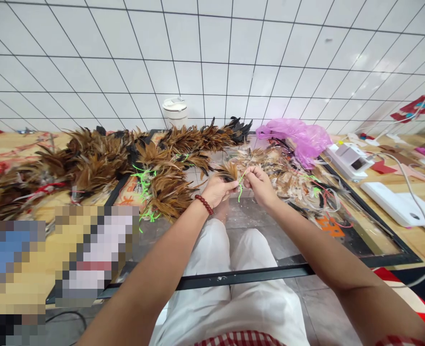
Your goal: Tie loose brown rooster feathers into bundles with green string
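Observation:
My left hand (219, 190), with a dark red bead bracelet on its wrist, is closed on the base of a small bunch of brown feathers (229, 169). A bright green string (240, 191) hangs from the bunch's base. Just to the right, my right hand (258, 183) pinches the upper end of that string between thumb and finger. Both hands are over the glass tabletop, close together. Left of them lie brown feather bunches (169, 192) tied with green string (145, 180). Loose, paler feathers (277, 166) are heaped right of my hands.
Longer feather rows (93, 154) spread to the left and back. A white lidded container (175, 111) stands by the tiled wall. To the right are a pink plastic bag (298, 137), a white device (351, 161), a white power bank (392, 203) and a cable (419, 204).

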